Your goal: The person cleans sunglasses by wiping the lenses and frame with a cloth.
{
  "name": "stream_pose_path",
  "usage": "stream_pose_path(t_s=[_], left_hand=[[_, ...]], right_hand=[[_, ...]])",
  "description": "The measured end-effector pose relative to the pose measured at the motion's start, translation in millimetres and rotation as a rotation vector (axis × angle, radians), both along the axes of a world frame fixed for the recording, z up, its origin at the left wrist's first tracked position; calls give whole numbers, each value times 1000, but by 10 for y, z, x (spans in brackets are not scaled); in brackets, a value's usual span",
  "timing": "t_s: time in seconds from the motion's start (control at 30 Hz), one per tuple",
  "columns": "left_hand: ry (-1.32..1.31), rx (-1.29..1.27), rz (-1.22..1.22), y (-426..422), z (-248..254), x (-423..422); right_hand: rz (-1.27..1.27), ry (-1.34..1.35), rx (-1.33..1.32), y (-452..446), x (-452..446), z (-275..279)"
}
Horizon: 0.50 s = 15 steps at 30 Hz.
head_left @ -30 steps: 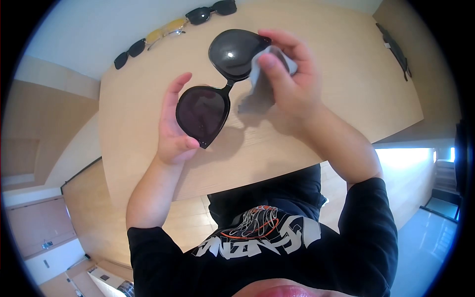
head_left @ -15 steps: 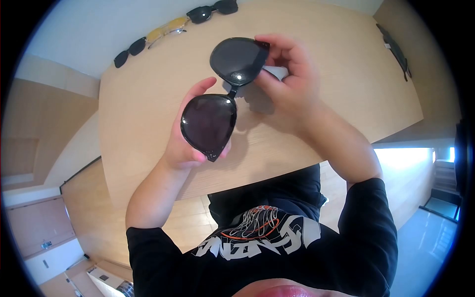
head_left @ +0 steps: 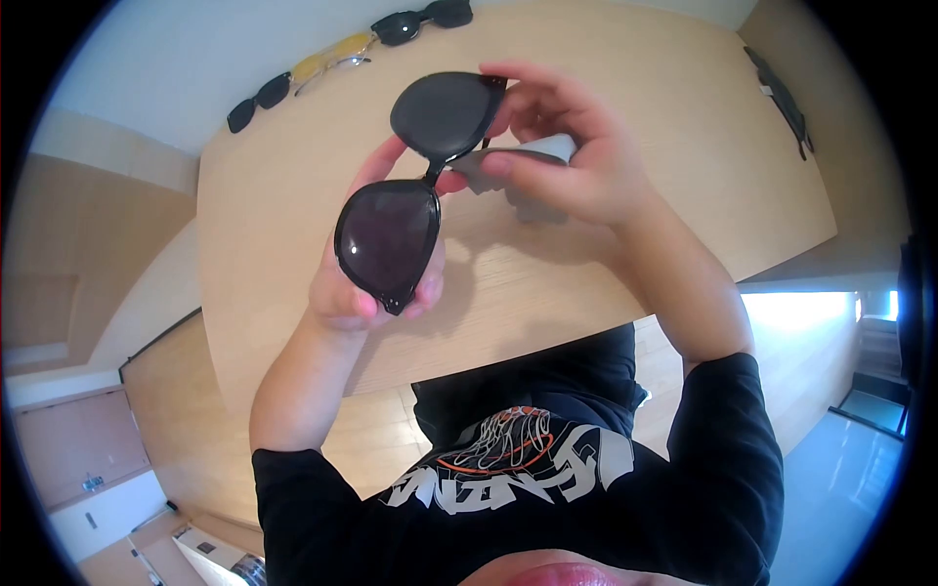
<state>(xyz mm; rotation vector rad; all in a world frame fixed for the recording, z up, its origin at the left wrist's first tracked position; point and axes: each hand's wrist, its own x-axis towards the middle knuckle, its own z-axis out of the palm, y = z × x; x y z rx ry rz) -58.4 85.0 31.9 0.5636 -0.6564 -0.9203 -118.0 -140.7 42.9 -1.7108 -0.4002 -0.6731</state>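
Note:
Black-framed sunglasses (head_left: 389, 234) with large dark lenses are held up over the table, tilted so one lens is higher than the other. My left hand (head_left: 337, 293) is closed around the lower lens, thumb and fingers at its outer corner; the frame hides part of the hand. In my right hand (head_left: 596, 166) a light grey cloth (head_left: 549, 149) is pinched between thumb and fingers, its lower folds hanging beneath the thumb. The right index finger reaches the upper outer corner of the frame. The temples are mostly hidden behind the lenses.
Along the table's far left edge lie black sunglasses (head_left: 259, 103), yellow-lensed glasses (head_left: 332, 59) and another black pair (head_left: 422, 21). A dark long object (head_left: 779, 103) lies by the right edge. The light wooden table (head_left: 703, 117) ends just before my body.
Both hands and the sunglasses have shifted slightly left. My right thumb has moved away from the upper lens, showing more of the grey cloth.

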Motion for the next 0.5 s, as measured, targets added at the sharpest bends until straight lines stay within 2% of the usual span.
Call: stream_pose_path(t_s=[0.13,0.4,0.5], left_hand=[[-22,35,29,19,0,22],[-250,135,148,30,44,25],[-224,99,121,39,-50,98]], right_hand=[[-23,-67,-81,-66,-13,57],[-24,-112,-175,-91,-51,126],[-3,-116,-173,-96,-75,134]])
